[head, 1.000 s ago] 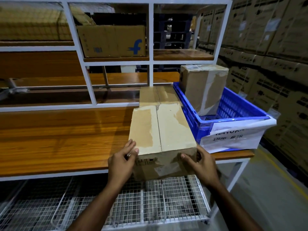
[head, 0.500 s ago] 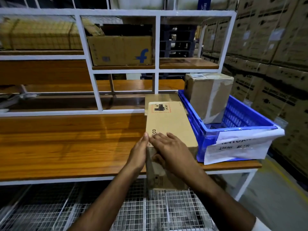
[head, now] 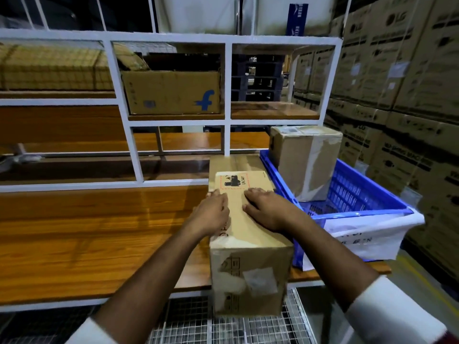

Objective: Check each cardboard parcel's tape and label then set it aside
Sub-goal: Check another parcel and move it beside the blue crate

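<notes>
Left fingers (head: 215,196): extended, flat on top face of parcel (head: 248,234), left edge; nothing gripped.
Right fingers (head: 255,197): extended, pressing flat on same face, right of centre; nothing gripped.
Left hand (head: 213,214), right hand (head: 268,212): side by side, just below hazard label (head: 232,181).
Parcel position: on table (head: 87,232), near end overhanging front edge above wire rack (head: 248,328); right side touching blue crate (head: 352,194).
Second parcel (head: 305,160): upright inside crate.
Risk: tipping off front edge if pressed near overhang; cause, unsupported near end.
Risk: torn tape on front face missed; cause, attention on top.
Change from 0.5 s ago: hands moved farther up, spread apart; label uncovered as before.
</notes>
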